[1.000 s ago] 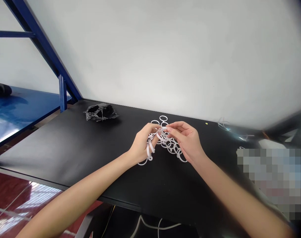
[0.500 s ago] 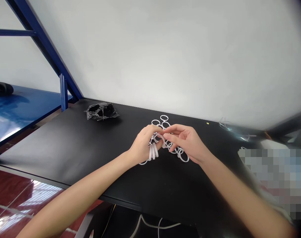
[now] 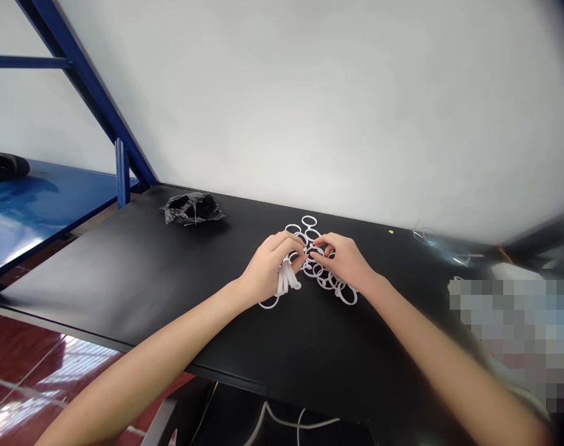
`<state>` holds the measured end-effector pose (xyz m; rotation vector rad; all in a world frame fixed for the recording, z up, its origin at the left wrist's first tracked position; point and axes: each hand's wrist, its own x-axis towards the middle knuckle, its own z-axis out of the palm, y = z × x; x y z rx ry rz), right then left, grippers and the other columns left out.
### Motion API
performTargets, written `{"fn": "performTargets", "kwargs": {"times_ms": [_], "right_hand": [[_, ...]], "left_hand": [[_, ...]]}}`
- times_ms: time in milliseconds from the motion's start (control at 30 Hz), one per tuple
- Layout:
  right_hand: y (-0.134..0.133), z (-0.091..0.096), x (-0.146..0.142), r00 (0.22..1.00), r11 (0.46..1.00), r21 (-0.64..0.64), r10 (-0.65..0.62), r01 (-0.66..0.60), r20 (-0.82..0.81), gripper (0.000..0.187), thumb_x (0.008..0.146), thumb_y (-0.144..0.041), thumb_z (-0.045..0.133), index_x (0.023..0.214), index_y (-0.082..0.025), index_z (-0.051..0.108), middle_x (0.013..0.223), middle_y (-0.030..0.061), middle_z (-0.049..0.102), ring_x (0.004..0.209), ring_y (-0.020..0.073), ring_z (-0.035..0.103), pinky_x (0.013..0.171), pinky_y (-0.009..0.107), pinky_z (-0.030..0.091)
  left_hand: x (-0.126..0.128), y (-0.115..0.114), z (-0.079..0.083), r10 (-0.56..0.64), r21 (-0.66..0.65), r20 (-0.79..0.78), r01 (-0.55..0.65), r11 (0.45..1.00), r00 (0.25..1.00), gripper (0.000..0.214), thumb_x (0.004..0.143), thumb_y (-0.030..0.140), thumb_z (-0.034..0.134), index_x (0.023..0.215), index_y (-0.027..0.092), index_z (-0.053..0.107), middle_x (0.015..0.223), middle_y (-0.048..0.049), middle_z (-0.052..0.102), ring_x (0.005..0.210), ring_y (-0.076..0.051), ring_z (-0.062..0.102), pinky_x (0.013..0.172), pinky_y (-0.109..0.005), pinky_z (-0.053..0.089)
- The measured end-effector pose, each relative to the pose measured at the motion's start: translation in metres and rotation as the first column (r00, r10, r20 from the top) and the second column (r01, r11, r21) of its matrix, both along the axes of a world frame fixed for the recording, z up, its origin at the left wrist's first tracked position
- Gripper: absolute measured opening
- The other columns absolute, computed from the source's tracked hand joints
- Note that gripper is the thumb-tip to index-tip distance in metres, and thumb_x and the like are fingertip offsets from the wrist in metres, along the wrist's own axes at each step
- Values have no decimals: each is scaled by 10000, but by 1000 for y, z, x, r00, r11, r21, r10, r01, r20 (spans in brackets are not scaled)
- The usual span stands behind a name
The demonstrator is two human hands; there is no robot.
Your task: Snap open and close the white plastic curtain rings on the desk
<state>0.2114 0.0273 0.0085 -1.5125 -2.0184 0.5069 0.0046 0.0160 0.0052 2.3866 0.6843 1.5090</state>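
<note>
Several white rings [image 3: 285, 280] hang together from my left hand [image 3: 268, 267], whose thumb and fingers are closed around them. To the right of it, my right hand [image 3: 345, 261] is over a loose pile of similar white rings [image 3: 338, 291]. Its thumb and index finger are a little apart at the pile's near left part, and no ring is plainly between them. The rings overlap on the black tabletop [image 3: 207, 272], partly hidden by both hands. One more ring [image 3: 268, 307] shows below my left wrist.
A crumpled black plastic bag [image 3: 192, 209] lies at the back left of the table. Clear plastic [image 3: 442, 248] rests at the back right, near a blurred-out pale item [image 3: 509, 334]. A white wall [image 3: 309, 111] rises behind, and a blue metal frame [image 3: 91, 93] stands left.
The ring that was held up between both hands now hangs with the others in my left hand. My right hand has drawn away from the left and opened slightly over the pile.
</note>
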Motion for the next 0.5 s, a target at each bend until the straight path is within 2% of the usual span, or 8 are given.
{"fn": "performTargets", "kwargs": {"times_ms": [100, 200, 267, 333, 367, 433, 500], "right_hand": [[3, -4, 1, 999, 1000, 11, -4, 4, -54, 119, 727, -240, 706, 835, -196, 686, 839, 35, 701, 631, 157, 623, 628, 306, 507], [4, -5, 4, 987, 996, 51, -68, 76, -147, 61, 766, -244, 660, 779, -184, 662, 769, 41, 697, 666, 184, 657, 606, 308, 528], [-1, -3, 2, 967, 986, 82, -121, 142, -225, 135, 819, -308, 620, 801, -176, 643, 757, 58, 694, 695, 200, 676, 586, 311, 550], [-10, 4, -4, 932, 986, 47, -133, 158, -338, 202, 829, -372, 628, 822, -170, 634, 749, 66, 695, 681, 202, 687, 548, 303, 566], [-16, 8, -7, 902, 991, -10, -122, 130, -415, 222, 805, -389, 666, 809, -169, 637, 728, 64, 694, 661, 203, 688, 523, 298, 568], [-28, 18, -14, 872, 987, -160, -69, -11, -484, 247, 739, -398, 744, 749, -165, 662, 684, 53, 690, 598, 191, 677, 483, 285, 563], [-35, 26, -17, 856, 951, -278, -30, -134, -515, 268, 736, -422, 756, 744, -162, 689, 652, 45, 691, 568, 181, 674, 483, 279, 563]], "left_hand": [[0, 1, 0, 4, 10, -23, -4, 1000, 1000, 63, 903, 140, 579, 943, 178, 549, 932, -70, 647, 852, -162, 624, 772, -313, 503], [-1, 2, -2, 19, 14, -74, -18, 1000, 997, 110, 902, 138, 573, 1003, 178, 556, 1000, -87, 647, 900, -181, 623, 801, -337, 511], [-2, 3, -3, 30, 24, -119, -27, 999, 992, 172, 898, 139, 574, 1065, 177, 554, 1072, -106, 638, 953, -201, 615, 825, -357, 513], [-2, 3, -4, 42, 47, -155, -35, 998, 987, 263, 893, 151, 584, 1150, 176, 536, 1149, -130, 619, 1008, -223, 600, 845, -378, 510], [-2, 2, -4, 48, 63, -166, -38, 997, 985, 302, 892, 162, 589, 1186, 174, 523, 1185, -143, 607, 1031, -233, 593, 848, -385, 508], [-2, 0, -4, 46, 95, -194, -28, 995, 980, 303, 899, 189, 588, 1195, 175, 523, 1234, -157, 588, 1047, -240, 584, 846, -390, 498], [-3, -1, -2, 24, 103, -237, 0, 995, 971, 170, 914, 207, 567, 1082, 181, 566, 1225, -143, 596, 1026, -230, 585, 838, -382, 483]]}}
